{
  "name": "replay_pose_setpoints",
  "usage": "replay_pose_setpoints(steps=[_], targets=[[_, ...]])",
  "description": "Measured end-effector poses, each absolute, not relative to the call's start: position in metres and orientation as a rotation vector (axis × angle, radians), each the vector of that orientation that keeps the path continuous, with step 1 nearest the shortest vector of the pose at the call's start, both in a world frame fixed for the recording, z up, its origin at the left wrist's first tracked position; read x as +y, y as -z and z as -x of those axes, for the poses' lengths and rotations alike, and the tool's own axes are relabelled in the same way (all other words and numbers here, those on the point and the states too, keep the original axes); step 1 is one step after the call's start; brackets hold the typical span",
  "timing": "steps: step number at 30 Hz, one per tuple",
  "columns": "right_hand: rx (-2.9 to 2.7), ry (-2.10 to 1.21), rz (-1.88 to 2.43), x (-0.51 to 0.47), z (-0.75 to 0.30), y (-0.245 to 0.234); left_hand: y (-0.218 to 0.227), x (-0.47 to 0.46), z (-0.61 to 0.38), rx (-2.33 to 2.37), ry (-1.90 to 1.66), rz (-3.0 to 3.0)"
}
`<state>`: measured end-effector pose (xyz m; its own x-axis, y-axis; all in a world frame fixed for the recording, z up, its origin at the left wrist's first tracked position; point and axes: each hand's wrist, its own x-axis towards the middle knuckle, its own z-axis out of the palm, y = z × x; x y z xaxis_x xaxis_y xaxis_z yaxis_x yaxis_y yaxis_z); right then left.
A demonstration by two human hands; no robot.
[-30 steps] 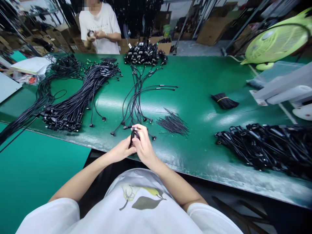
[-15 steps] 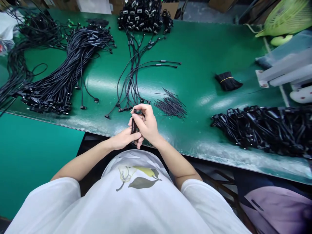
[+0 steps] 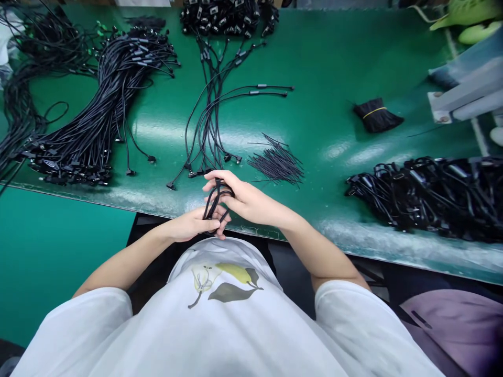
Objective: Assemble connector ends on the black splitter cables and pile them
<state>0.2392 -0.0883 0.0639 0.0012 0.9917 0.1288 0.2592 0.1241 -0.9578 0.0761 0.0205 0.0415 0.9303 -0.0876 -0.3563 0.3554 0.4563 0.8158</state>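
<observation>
A black cable (image 3: pixel 212 203), gathered into a small loop, is held in front of my shirt at the table's near edge. My left hand (image 3: pixel 192 224) pinches the lower part of the loop, its thumb lying across the strands. Over the top of the loop curves my right hand (image 3: pixel 248 201), with cable between its thumb and fingers; part of its grip is hidden. Just beyond, several loose black cables (image 3: pixel 214 118) with small plugs lie stretched out. Right of them is a scattered pile of thin black ties (image 3: pixel 277 161).
A thick bundle of black cables (image 3: pixel 106 94) lies on the left of the green table (image 3: pixel 326 63). Coiled cables (image 3: pixel 428 199) are heaped at the right, below a banded bunch of ties (image 3: pixel 377 115). More coils (image 3: pixel 220 18) sit at the back.
My right hand has loosened and turned flatter over the loop, its forearm swinging out to the right. The loop has spread a little while my left hand keeps its hold.
</observation>
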Motion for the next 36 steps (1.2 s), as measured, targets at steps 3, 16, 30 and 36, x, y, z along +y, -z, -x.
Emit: replay_pose_setpoints(steps=[3,16,30,36], targets=[[-1.631,-0.646,1.504,-0.086,-0.241,-0.061,-0.042,0.023,-0.075,0.326,0.340,-1.019],[-2.075,-0.271,1.410,-0.100,-0.263,-0.084,-0.046,0.017,-0.076,0.374,0.298,-1.034],[-2.063,-0.350,1.526,-0.111,-0.237,-0.049,-0.045,0.017,-0.079,0.425,0.219,-1.458],[-1.926,-0.653,1.447,-0.110,-0.246,-0.056,-0.053,0.022,-0.083,0.353,0.372,-1.118]])
